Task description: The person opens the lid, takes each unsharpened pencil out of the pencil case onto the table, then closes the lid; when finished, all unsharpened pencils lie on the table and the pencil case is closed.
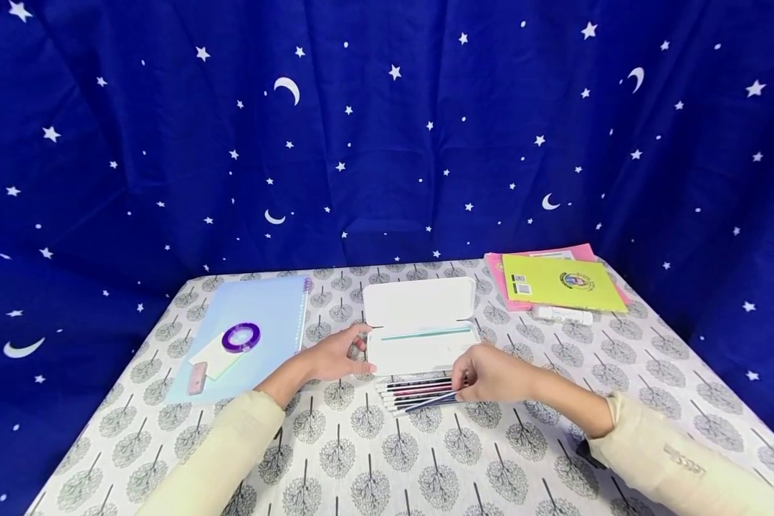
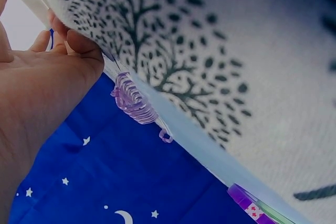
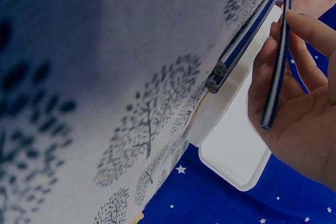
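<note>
A white pencil case lies with its lid raised at the back, and one teal pencil rests inside it. My left hand holds the case's left end, thumb at the front corner and forefinger near the hinge. Just in front of the case, several pencils lie side by side on the cloth. Between thumb and fingers, my right hand pinches a dark blue striped pencil over the right part of that row. In the right wrist view this pencil slants across the palm.
To the left, a pale blue spiral notebook carries a purple tape roll, a pale paper pad and a pink eraser. Yellow and pink booklets lie back right, with a white glue stick before them.
</note>
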The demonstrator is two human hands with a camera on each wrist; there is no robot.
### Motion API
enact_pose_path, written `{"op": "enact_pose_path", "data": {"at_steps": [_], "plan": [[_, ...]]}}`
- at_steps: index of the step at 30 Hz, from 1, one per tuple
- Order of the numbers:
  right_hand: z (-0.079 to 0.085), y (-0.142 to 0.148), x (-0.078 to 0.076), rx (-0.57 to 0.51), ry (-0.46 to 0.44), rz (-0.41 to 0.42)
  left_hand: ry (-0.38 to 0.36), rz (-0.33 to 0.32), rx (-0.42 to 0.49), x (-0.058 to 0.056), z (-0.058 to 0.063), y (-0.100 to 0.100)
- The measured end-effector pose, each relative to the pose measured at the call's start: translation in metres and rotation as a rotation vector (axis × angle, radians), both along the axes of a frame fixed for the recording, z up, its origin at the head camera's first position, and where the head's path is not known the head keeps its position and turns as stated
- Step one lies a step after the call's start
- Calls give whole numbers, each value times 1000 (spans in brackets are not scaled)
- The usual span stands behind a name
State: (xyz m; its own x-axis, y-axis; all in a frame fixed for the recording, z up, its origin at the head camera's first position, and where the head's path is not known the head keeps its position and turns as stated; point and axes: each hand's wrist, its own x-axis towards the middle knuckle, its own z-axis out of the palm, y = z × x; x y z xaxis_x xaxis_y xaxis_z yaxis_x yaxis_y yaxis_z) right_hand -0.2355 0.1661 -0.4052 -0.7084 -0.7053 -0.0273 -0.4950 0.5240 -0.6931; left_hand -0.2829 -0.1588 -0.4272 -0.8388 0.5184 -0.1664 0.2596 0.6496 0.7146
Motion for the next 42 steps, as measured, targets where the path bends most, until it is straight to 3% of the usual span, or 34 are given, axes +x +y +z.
{"op": "enact_pose_path", "data": {"at_steps": [34, 42], "plan": [[-4, -2, 6, 46, 56, 22, -2, -8, 24, 0, -1, -2], [-3, -5, 8, 93, 112, 17, -6, -6, 23, 1, 0, -2]]}}
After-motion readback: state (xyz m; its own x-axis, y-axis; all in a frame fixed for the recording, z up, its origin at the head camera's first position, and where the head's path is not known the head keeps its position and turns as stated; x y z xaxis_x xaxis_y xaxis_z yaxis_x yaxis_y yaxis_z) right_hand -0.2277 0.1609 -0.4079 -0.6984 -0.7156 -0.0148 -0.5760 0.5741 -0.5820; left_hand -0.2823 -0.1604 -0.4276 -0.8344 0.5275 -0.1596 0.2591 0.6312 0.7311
